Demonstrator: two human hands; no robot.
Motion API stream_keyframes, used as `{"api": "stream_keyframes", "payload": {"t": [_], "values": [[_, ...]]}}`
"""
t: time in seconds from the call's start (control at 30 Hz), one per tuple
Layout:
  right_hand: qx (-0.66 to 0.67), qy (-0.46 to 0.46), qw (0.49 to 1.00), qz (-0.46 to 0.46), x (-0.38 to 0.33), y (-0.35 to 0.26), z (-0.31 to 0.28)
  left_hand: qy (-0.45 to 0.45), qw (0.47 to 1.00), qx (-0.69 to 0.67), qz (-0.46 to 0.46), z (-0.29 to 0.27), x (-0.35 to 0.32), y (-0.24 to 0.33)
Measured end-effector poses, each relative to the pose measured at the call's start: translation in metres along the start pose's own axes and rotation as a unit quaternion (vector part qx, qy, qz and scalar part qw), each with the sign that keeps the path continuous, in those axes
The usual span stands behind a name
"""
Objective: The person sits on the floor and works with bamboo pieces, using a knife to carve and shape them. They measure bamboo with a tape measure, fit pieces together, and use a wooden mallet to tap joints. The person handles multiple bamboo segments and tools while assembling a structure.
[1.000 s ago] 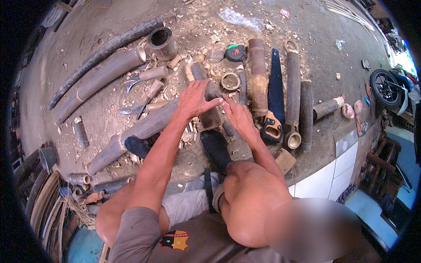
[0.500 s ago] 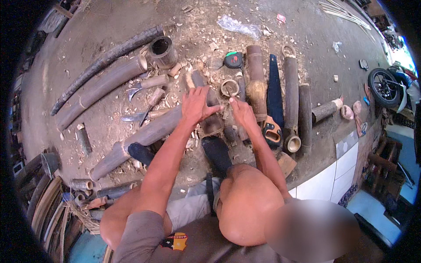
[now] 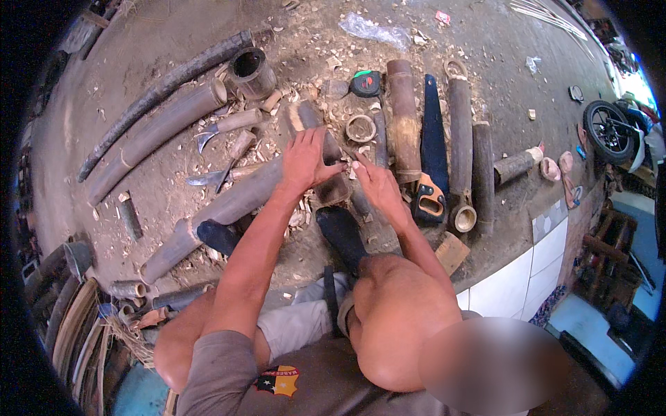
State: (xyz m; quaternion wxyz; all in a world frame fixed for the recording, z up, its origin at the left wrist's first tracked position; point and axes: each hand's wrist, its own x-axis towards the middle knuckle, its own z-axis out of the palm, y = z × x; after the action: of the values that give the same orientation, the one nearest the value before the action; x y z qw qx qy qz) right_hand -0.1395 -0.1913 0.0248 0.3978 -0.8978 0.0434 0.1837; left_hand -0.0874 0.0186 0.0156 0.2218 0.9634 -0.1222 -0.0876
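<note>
Left hand [image 3: 303, 161] spread over a short bamboo piece [image 3: 333, 148] at the frame's centre, right hand [image 3: 378, 184] bent just beside it, its grip unclear, the work seems partway: 1 pale patch [image 3: 295, 119] bared near the upper end, dark skin left elsewhere.

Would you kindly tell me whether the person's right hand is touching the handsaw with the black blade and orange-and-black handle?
Apart: the head view shows the reddish-brown bamboo tube's near end between the right hand and the handsaw.
</note>
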Motion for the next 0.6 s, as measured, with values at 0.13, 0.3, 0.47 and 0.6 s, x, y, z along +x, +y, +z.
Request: {"api": "stream_keyframes", "payload": {"t": [0.13,0.3,0.47,0.6], "values": [[-0.043,-0.012,0.999,-0.024,0.005,-0.01,0.004,-0.013,0.998,-0.057,-0.017,-0.001,0.002,-0.005],[-0.106,-0.033,0.993,-0.027,0.007,-0.019,0.0,-0.01,0.999,-0.051,-0.015,0.0,0.0,-0.004],[-0.122,-0.018,0.992,-0.019,0.013,-0.016,0.007,0.025,0.996,-0.071,-0.042,0.009,0.002,-0.002],[-0.079,-0.005,0.996,-0.032,0.022,-0.004,0.011,-0.003,0.995,-0.075,-0.07,0.001,0.009,0.003]]}}
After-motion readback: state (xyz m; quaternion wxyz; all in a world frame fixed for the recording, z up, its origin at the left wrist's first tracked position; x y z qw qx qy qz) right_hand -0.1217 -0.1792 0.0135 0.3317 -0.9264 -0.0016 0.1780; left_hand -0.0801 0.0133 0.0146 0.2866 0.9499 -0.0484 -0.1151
